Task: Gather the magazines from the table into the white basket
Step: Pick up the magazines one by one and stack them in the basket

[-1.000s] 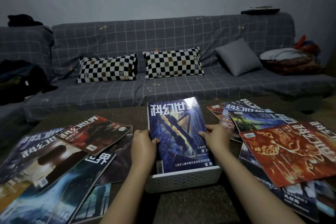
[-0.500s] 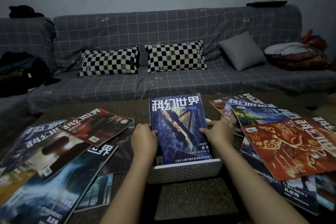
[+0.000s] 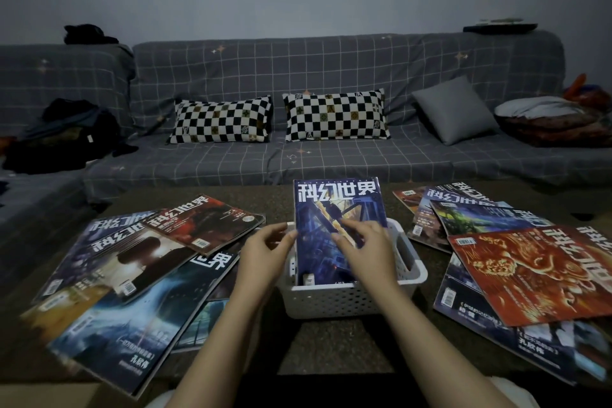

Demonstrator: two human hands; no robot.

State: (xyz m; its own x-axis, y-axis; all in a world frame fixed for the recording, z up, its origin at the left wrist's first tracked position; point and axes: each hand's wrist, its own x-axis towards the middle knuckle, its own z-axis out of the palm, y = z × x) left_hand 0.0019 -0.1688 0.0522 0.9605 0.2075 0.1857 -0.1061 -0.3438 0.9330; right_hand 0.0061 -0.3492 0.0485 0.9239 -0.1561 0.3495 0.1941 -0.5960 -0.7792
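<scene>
A white basket sits at the middle of the dark table. A blue magazine stands in it, leaning back, its top well above the rim. My left hand is beside the magazine's left edge, with relaxed fingertips touching it. My right hand lies across the cover with its fingers stretched to the left. Several magazines are fanned out on the left, topped by a red one. Several more lie on the right under an orange-red cover.
A grey checked sofa runs behind the table with two chequered cushions, a grey cushion and piled clothes at the left. The magazine piles reach the table's left and right edges.
Both hands have let go of the blue magazine's side edges. It has sunk deeper and stands steeper in the basket. My right hand has moved onto its cover.
</scene>
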